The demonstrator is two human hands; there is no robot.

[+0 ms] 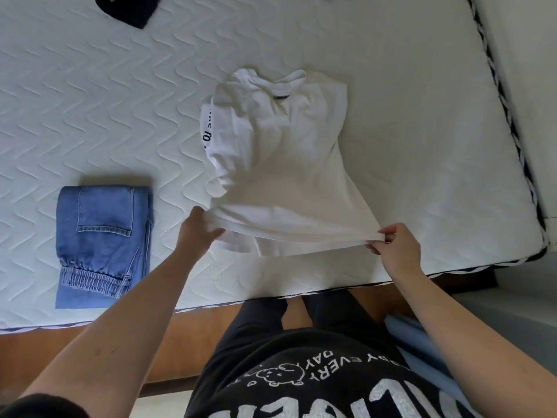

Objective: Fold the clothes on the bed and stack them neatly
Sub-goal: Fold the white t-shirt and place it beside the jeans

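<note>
Both hands (196,232) (394,242) gripping white T-shirt (280,164) hem, folded jeans (102,236) left

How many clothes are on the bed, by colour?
White: 1, the t-shirt, its hem held by the left hand and right hand
Blue: 1, the folded jeans
Dark: 1, a garment cut off at the top edge
Total: 3

A white T-shirt (280,164) with black lettering and blue denim jeans (102,239) lie on a white wave-quilted mattress (120,101).
</note>
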